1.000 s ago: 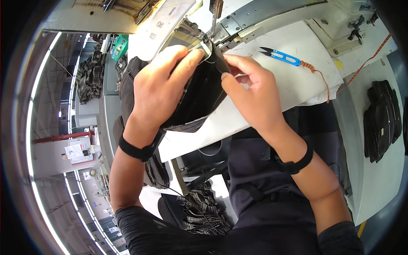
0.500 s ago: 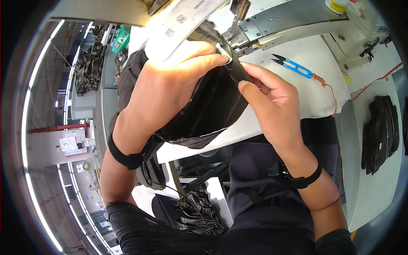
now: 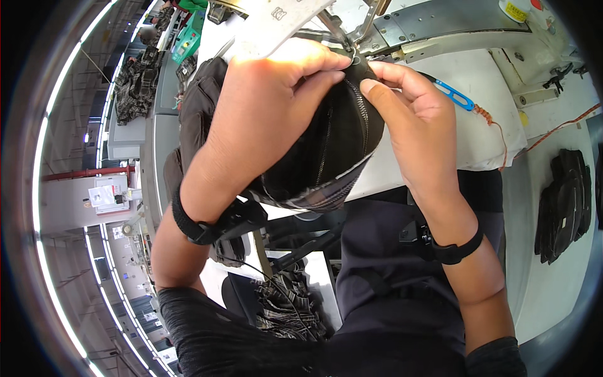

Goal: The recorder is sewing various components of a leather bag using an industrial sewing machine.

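A dark bag (image 3: 295,166) with metal zippers (image 3: 362,110) lies bunched under the head of a sewing machine (image 3: 282,25). My left hand (image 3: 267,103) reaches over the bag, its thumb and index finger closed on the fabric edge beside the presser foot (image 3: 353,49). On the other side of that foot, my right hand (image 3: 418,119) pinches the bag's right edge between thumb and fingers. The fabric directly beneath the left fingertips is hidden. Blue thread snips (image 3: 457,95) lie behind the right hand, their blades mostly covered by it.
An orange cord (image 3: 504,141) runs from the snips over the white table (image 3: 487,75). Stacked dark fabric pieces (image 3: 563,207) lie at the far right. Plaid fabric (image 3: 286,301) sits low beneath the table. A green device (image 3: 188,39) stands at the back left.
The bag has been turned and opened out, so more of its zippers shows. My right hand now overlaps the snips' blades. Both hands keep hold of the fabric; the whole view has shifted slightly.
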A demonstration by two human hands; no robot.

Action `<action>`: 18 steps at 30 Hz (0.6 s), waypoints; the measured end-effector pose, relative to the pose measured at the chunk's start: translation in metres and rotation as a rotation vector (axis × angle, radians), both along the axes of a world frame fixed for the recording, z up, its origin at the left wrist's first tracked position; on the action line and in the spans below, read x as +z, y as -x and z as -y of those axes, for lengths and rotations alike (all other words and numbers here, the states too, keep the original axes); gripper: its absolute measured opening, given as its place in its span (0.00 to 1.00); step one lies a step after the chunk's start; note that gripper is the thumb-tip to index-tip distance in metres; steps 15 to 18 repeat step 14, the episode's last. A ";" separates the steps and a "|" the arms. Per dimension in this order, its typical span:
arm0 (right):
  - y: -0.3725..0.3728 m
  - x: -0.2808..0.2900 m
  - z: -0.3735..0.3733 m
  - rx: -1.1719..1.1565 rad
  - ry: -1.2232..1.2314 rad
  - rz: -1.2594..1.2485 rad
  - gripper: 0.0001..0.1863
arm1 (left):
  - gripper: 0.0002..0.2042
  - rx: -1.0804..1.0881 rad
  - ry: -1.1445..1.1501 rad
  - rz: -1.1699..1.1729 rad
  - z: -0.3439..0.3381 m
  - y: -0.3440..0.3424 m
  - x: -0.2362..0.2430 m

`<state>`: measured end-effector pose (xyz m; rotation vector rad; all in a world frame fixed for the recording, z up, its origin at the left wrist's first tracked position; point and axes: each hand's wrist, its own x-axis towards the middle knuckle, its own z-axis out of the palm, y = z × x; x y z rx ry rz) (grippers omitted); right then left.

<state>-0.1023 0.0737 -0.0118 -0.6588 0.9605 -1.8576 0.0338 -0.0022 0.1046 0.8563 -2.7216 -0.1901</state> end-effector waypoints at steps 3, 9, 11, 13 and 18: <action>0.000 0.001 0.001 0.014 -0.004 -0.014 0.10 | 0.10 0.253 -0.335 -0.211 -0.011 0.005 -0.009; -0.003 -0.002 0.002 -0.014 0.018 -0.037 0.10 | 0.08 0.279 -0.290 -0.487 -0.021 0.019 -0.031; -0.002 -0.003 0.001 -0.017 0.020 0.069 0.10 | 0.09 0.328 -0.306 -0.565 -0.026 0.026 -0.037; -0.003 -0.003 0.002 -0.035 0.046 0.074 0.10 | 0.10 0.361 -0.251 -0.519 -0.031 0.031 -0.042; -0.005 -0.002 0.000 -0.036 0.074 0.084 0.10 | 0.12 0.408 -0.188 -0.470 -0.036 0.032 -0.042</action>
